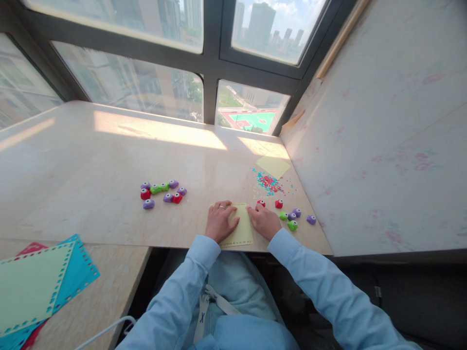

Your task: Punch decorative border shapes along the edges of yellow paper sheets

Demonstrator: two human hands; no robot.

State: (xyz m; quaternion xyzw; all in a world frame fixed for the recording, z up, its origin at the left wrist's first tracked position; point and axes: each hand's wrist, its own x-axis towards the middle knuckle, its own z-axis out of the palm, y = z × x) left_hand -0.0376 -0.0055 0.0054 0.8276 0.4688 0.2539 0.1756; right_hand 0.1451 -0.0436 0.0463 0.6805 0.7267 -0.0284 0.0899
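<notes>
A pale yellow sheet of paper (243,228) lies at the table's front edge, with small shapes punched along its near and far edges. My left hand (220,222) rests on its left part, fingers spread and thumb out, pressing it down. At the sheet's right edge is my right hand (265,221), fingers curled round a small red craft punch (261,202). Only the top of that punch shows; the rest is hidden by the fingers. Just right of it stand another red punch (279,203), green punches (283,216) and purple punches (311,219).
Red and blue paper bits (268,183) are scattered behind my right hand, near a yellow sheet (274,166). Several more punches (164,187) sit to the left. Punched coloured sheets (32,282) lie on the lower left surface, near a white cable (105,330). A wall (379,146) bounds the right.
</notes>
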